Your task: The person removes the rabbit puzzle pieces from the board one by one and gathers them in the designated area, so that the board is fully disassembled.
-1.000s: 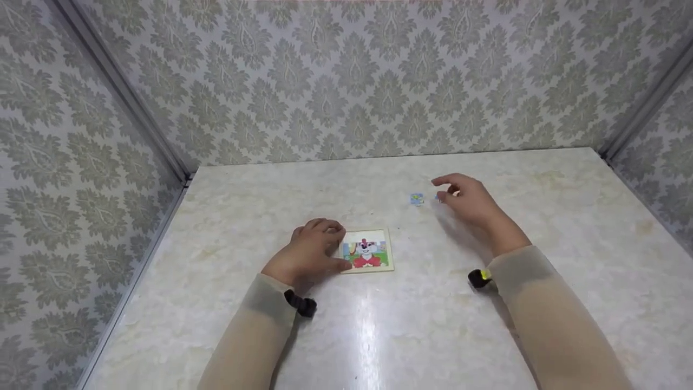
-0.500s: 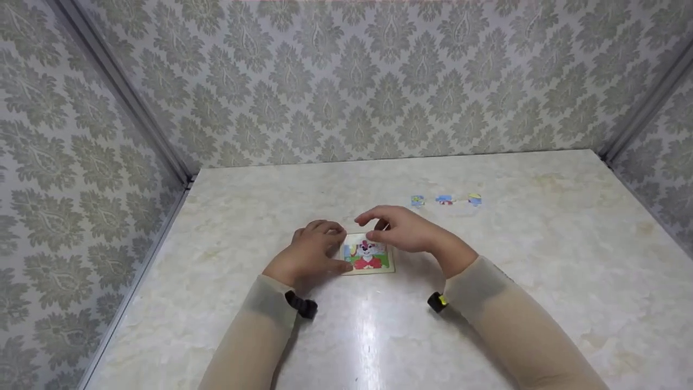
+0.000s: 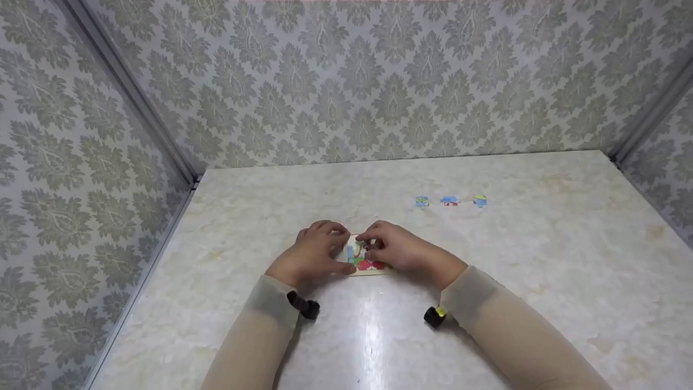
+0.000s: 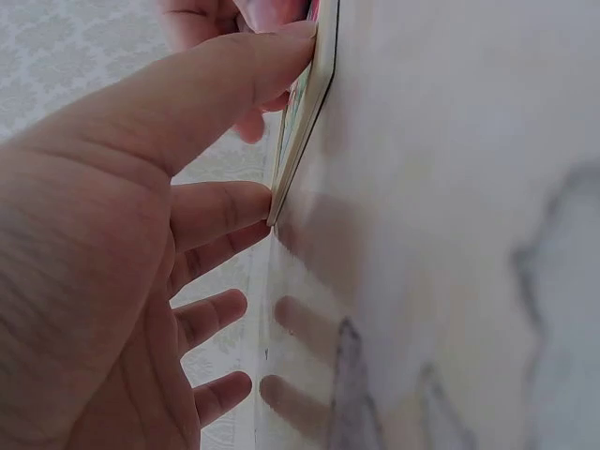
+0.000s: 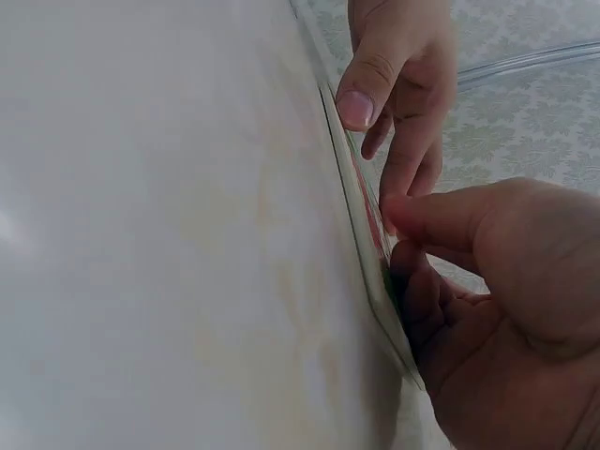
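A small square jigsaw puzzle board [image 3: 369,273] with a pale frame and a cartoon animal picture lies flat on the table. My left hand [image 3: 316,252] grips its left side; the thumb [image 4: 281,47] is on the near edge and fingertips [image 4: 253,202] touch the far corner. My right hand [image 3: 409,249] is over the board's right part, covering much of the picture. In the right wrist view its bent thumb [image 5: 436,217] and fingers touch the picture; whether they pinch a puzzle piece is hidden.
Loose puzzle pieces lie in a row behind and right of the board: a blue-green one [image 3: 422,201], a blue-red one [image 3: 449,201] and a blue-yellow one [image 3: 479,200]. Patterned panels [image 3: 368,81] stand around the marbled table [image 3: 260,195].
My right hand has gone from beside the loose pieces to the board, then lowered its fingers onto the picture. The left hand keeps its grip, and the three loose pieces lie uncovered.
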The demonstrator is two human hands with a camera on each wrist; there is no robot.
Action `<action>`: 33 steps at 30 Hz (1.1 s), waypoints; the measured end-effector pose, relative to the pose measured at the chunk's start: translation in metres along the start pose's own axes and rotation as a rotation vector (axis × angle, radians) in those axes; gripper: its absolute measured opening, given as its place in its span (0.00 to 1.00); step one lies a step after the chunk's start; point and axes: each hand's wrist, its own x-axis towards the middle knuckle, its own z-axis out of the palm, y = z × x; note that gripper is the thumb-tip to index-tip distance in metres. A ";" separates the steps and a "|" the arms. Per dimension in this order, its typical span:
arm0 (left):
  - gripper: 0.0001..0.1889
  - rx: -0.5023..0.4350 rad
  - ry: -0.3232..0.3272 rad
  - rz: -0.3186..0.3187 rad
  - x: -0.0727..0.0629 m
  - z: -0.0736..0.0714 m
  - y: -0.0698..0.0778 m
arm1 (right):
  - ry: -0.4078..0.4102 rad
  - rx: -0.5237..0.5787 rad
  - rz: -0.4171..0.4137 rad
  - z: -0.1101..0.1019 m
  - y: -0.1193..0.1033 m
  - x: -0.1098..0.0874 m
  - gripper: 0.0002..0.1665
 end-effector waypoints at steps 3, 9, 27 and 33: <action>0.43 -0.007 0.008 0.010 0.001 0.000 0.000 | 0.011 -0.001 0.015 0.002 -0.002 -0.001 0.24; 0.42 -0.008 -0.002 0.010 -0.002 0.003 0.000 | 0.035 -0.016 0.027 0.012 -0.003 -0.002 0.18; 0.43 -0.003 0.004 -0.010 0.001 0.006 -0.002 | 0.113 0.077 -0.018 0.017 0.003 0.002 0.15; 0.43 0.004 0.024 0.009 0.001 0.002 0.000 | 0.135 0.015 -0.034 0.015 0.001 0.003 0.16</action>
